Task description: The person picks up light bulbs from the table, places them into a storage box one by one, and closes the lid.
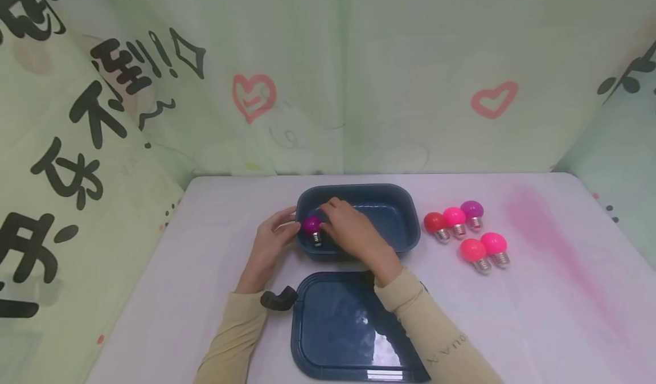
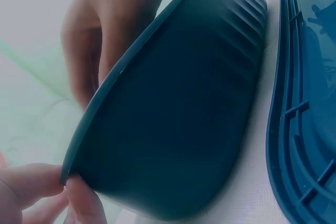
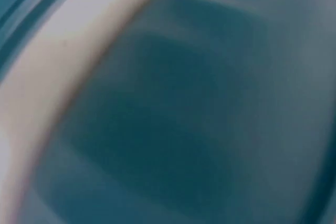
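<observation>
Tub: a dark blue plastic tub (image 1: 392, 219) stood uncovered on a white table (image 1: 538, 327), with its lid (image 1: 335, 324) flat just in front.
Purple bulb: this bulb (image 1: 311, 224) was inside the tub at the left end, its silver screw base toward the person.
Left hand: the hand (image 1: 269, 244) pinched the tub's left rim; keeping that pinch seemed the best way to stop sliding.
Right hand: the hand (image 1: 353, 227) reached into the tub beside the purple bulb; whether it grasped the bulb or had released it could not be told.
Bulbs outside: five, right of the tub: red (image 1: 434, 221), pink (image 1: 454, 217), violet (image 1: 471, 208), coral (image 1: 472, 250) and hot pink (image 1: 493, 242).
Handling: the round globe looked likely to roll, so a low, gentle placement against the wall seemed wise.
</observation>
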Available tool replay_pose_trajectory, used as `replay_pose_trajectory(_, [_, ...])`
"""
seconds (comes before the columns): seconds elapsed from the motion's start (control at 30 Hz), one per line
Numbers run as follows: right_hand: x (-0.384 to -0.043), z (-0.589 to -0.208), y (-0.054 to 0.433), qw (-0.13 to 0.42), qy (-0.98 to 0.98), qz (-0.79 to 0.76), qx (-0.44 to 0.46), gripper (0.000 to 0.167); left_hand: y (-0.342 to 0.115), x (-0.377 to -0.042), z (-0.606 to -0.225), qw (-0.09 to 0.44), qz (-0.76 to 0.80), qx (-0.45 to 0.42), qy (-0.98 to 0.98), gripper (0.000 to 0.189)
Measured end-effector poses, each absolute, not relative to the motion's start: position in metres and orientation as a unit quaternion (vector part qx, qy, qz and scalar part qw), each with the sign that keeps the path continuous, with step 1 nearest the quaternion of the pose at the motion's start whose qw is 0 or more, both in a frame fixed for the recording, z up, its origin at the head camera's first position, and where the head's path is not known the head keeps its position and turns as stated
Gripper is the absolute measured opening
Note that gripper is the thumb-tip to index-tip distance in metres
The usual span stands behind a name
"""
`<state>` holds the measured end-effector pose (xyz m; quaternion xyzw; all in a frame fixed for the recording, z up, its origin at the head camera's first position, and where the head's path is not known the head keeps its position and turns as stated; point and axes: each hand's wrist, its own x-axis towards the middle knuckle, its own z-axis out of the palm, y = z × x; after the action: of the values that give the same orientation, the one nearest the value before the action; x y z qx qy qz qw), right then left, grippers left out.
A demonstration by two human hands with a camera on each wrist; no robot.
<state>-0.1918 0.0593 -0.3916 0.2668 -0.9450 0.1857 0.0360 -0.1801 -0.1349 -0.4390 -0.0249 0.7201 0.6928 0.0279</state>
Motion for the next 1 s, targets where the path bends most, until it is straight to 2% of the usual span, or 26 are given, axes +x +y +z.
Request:
replay_pose_trajectory(0.6, [-0.178,-0.377,0.098,0.113,-0.94,0.171,0.272,0.042,-0.137,-0.181,-0.438,0.033,0.698,-0.027,0.715,0.047])
replay_pose_trajectory(1.0, [-0.172,-0.382,0.122,0.118,-0.945,0.166,0.255,0.043,-0.136,-0.181,-0.44,0.03,0.691,-0.028,0.721,0.046])
